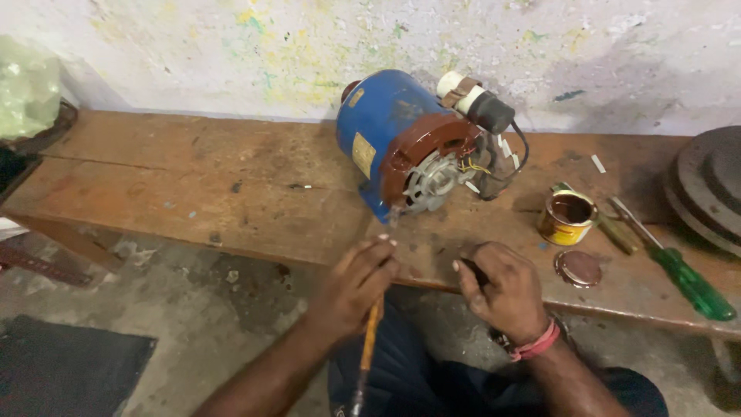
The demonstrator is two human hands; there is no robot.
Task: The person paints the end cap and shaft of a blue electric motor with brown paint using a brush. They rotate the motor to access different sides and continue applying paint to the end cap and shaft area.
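Observation:
A blue electric motor (390,123) with a reddish-brown end cover lies on a wooden bench (231,193), its open end with wires facing me. My left hand (355,286) grips a thin brush with a yellow-orange handle (370,344); its tip points up at the lower edge of the motor's cover. My right hand (505,293) rests on the bench's front edge, fingers curled over a small dark object that I cannot identify. A red band circles that wrist.
An open small tin (567,218) of dark liquid stands right of the motor, its round lid (578,268) lying in front. A green-handled screwdriver (679,274) lies further right, beside stacked round metal discs (710,185). A pale painted wall rises behind the bench.

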